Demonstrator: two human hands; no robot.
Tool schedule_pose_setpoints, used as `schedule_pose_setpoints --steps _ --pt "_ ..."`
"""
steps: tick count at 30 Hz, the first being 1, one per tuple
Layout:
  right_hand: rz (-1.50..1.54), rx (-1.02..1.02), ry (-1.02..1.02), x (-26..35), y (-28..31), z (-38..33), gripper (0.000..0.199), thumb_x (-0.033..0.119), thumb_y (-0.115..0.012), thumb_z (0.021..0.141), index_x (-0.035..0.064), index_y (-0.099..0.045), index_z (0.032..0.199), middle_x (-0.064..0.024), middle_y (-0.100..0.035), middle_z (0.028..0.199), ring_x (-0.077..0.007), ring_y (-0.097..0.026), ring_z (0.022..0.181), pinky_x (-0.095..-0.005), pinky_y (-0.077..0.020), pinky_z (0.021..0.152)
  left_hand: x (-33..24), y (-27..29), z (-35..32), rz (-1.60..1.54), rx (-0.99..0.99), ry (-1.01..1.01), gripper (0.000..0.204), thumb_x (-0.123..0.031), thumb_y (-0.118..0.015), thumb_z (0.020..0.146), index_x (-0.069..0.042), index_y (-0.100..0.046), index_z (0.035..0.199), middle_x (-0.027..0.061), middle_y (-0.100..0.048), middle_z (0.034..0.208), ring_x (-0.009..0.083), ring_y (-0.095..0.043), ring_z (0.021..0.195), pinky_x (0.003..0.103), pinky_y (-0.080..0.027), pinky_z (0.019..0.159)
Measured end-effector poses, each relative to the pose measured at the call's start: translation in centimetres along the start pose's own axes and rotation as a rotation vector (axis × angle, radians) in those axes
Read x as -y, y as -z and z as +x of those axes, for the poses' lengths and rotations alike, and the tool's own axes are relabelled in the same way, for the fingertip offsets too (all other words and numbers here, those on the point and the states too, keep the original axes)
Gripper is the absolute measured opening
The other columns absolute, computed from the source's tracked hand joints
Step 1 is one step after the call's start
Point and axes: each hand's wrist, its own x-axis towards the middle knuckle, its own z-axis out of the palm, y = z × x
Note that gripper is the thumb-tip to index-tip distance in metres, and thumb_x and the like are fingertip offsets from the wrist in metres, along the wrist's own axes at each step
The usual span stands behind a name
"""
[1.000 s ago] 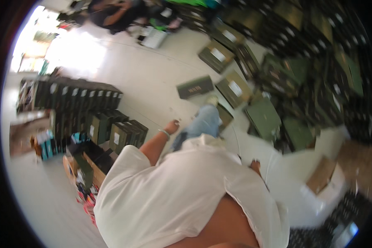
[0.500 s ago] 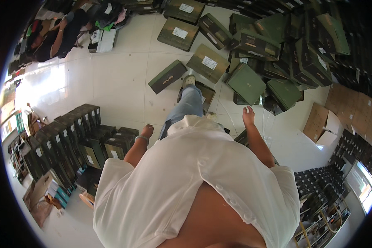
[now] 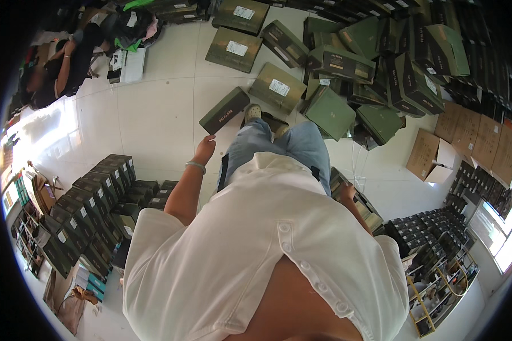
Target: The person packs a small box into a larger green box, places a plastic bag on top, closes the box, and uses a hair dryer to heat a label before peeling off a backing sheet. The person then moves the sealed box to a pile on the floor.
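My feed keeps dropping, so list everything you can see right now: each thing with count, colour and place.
Green boxes: many, dark and lighter green, scattered on the floor ahead.
Single green box: one, dark green, nearest the left hand.
Stacked boxes: many, dark, rows at left.
Stacked boxes at lower right: many, dark.
Cardboard cartons: several, brown, right side.
Floor: white tiles.
Another person: one, dark clothes, seated far left.
Shirt: white.
Jeans: blue.
Left hand: empty, bracelet at wrist.
Right hand: touching a dark box.
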Motion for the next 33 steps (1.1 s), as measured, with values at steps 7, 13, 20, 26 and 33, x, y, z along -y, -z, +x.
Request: schedule_pose_setpoints --steps 7,13,20,26,33 --pt "0.183 -0.138 0.176 4.5 2.1 2.5 0.051 0.039 -0.056 0.086 -0.0017 -0.058 0.118 -0.0285 -0.058 0.118 -0.0433 -0.052 0.115 -0.0463 -0.0411 0.100 4.6 -2.5 -3.2 0.114 0.040 0.193 0.034 -0.022 -0.048 0.087 -0.008 -0.063 0.114 0.0234 -0.066 0.100 0.0366 -0.062 0.099 0.042 -0.049 0.086" --pt "0.254 -0.106 0.214 6.2 4.1 5.7 0.051 0.037 -0.055 0.088 -0.0004 -0.055 0.123 -0.0279 -0.055 0.123 -0.0421 -0.048 0.118 -0.0454 -0.0398 0.101 16.0 -3.2 -4.8 0.778 0.467 0.022 0.035 -0.025 -0.048 0.087 -0.004 -0.065 0.109 0.0226 -0.064 0.111 0.0390 -0.060 0.104 0.044 -0.047 0.091" --pt "0.243 0.014 0.326 8.4 2.9 9.1 0.054 0.037 -0.054 0.089 -0.0011 -0.051 0.126 -0.0317 -0.048 0.126 -0.0440 -0.043 0.122 -0.0458 -0.0383 0.103 12.4 -5.7 -6.5 -0.056 -0.055 0.360 0.042 -0.024 -0.047 0.086 -0.002 -0.060 0.120 0.0240 -0.061 0.119 0.0365 -0.055 0.115 0.039 -0.043 0.098" --pt "0.322 0.031 0.246 9.6 3.6 12.7 0.057 0.039 -0.054 0.087 -0.0013 -0.052 0.127 -0.0311 -0.052 0.124 -0.0444 -0.046 0.120 -0.0467 -0.0402 0.100 2.0 -7.8 -8.9 0.073 0.035 0.289 0.041 -0.024 -0.050 0.085 -0.005 -0.061 0.120 0.0252 -0.061 0.117 0.0375 -0.056 0.114 0.040 -0.043 0.097" --pt "0.426 -0.029 0.152 8.0 5.7 11.3 0.054 0.039 -0.052 0.088 -0.0006 -0.055 0.125 -0.0316 -0.052 0.123 -0.0443 -0.050 0.115 -0.0464 -0.0413 0.099 1.7 -7.1 -6.9 0.275 0.104 0.201 0.038 -0.025 -0.050 0.086 -0.008 -0.062 0.118 0.0244 -0.061 0.116 0.0390 -0.056 0.113 0.041 -0.044 0.097"
